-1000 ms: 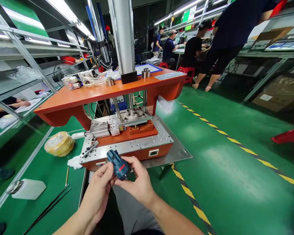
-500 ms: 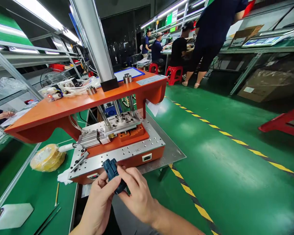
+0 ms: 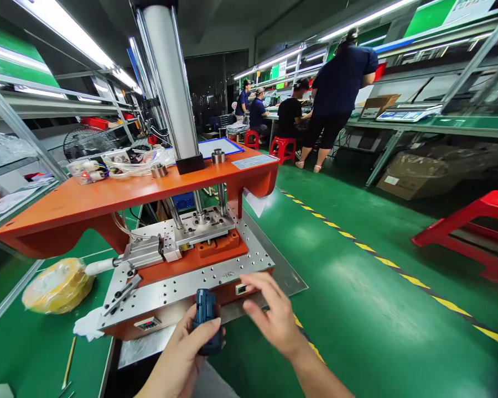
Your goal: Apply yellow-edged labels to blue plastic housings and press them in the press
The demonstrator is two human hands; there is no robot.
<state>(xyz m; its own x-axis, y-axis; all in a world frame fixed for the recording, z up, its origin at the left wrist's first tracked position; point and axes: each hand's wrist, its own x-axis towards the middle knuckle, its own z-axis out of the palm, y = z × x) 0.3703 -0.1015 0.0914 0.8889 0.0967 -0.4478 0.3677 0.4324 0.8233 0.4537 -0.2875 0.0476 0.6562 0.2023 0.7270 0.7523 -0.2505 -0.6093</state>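
Observation:
My left hand is shut around a blue plastic power-tool housing, which stands upright just in front of the orange press base. My right hand is open with its fingers apart and holds nothing. It hangs over the front right corner of the perforated steel base plate, close to a small rectangular socket on the orange base front. A digital display sits on that front, left of my left hand. The housing's lower end is partly hidden by my left fingers.
An orange press table on a steel column stands above the fixture. A yellow bagged roll and a white cloth lie on the green bench to the left. A red stool stands at right; people work farther back.
My right hand has let go of the blue housing and moved right, opening its fingers. My left hand now holds the housing upright alone. The view has swung, shifting the press leftward.

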